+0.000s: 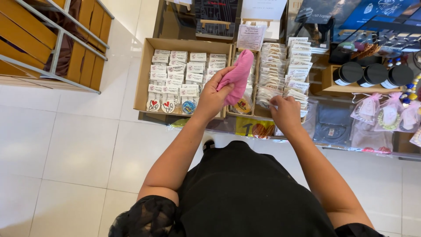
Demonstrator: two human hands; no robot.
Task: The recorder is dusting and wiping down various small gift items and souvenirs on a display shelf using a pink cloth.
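Over my black dress (245,193), my left hand (213,97) grips the soft pink cloth (238,77) above the cardboard tray (144,79), while my right hand (286,113) pinches small clear-wrapped packets (280,79) (best lifted gently, one row at a time).

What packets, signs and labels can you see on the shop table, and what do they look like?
Small packets: in rows in the left cardboard box, white with red marks.
Clear packets: stacked by the right hand, white cards inside.
Sign: standing behind the pink cloth in the left hand, pale rectangle.
Jars: right, black lids, white labels.
Pink bags: far right, see-through.
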